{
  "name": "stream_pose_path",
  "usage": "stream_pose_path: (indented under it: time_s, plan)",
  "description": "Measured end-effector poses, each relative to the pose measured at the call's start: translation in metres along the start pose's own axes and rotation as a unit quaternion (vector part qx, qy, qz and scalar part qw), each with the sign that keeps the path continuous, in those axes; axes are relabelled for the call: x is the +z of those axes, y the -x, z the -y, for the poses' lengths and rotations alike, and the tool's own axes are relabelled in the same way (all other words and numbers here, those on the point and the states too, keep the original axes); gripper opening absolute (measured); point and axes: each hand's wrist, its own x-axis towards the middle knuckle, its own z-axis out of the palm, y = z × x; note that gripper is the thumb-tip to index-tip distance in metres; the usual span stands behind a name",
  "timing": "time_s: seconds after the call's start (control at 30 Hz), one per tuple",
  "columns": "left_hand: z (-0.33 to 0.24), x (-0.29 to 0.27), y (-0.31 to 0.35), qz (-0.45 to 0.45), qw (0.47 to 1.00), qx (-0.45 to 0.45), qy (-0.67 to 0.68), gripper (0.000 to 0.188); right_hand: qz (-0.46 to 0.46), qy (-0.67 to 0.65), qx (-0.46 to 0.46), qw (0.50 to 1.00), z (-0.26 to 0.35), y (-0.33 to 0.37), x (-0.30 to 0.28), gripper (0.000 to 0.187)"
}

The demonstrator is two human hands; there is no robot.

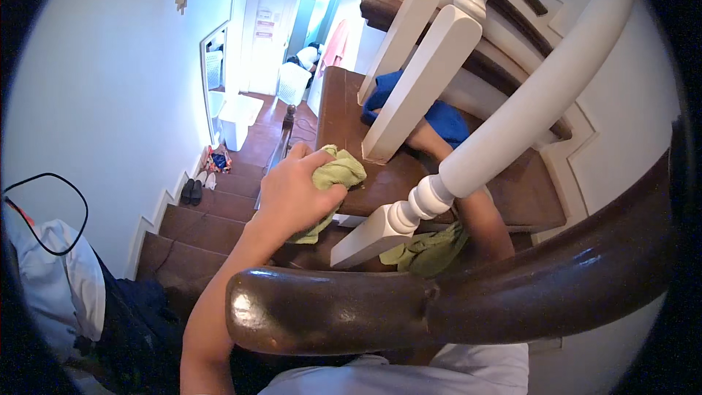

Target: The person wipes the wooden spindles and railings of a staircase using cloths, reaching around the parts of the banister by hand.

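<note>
My left hand [296, 190] is closed on a light green cloth [340, 170] at the near left edge of a brown wooden stair tread [340, 117]. Part of that cloth hangs down past the edge. Reaching beneath the handrail, my right arm passes behind a white baluster [413, 91]. There my right hand [423, 137] is on a blue cloth [447, 123], which shows on both sides of the post. The baluster hides most of its fingers, though a fingertip shows at the cloth's left side. Another green cloth [430, 250] lies lower down, beside my right forearm.
A dark brown handrail [329, 311] curves across the front, above a thick white baluster [541, 95]. Brown stairs [201, 230] descend at left, with dark slippers [191, 192] on one step. Farther down are a white bin [235, 121], a laundry basket [293, 82] and a wall mirror [214, 77].
</note>
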Motion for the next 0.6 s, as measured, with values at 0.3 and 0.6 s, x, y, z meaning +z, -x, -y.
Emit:
stream_pose_path:
  time_s: [0.3, 0.6]
  plan:
    - [0.002, -0.004, 0.004, 0.002, 0.999, -0.032, -0.012, 0.041, 0.030, 0.012, -0.006, 0.999, 0.000, 0.019, -0.029, 0.035]
    - [0.005, 0.006, -0.002, 0.049, 0.998, -0.050, 0.003, 0.055, 0.259, -0.024, -0.136, 0.956, -0.027, 0.083, -0.040, 0.037]
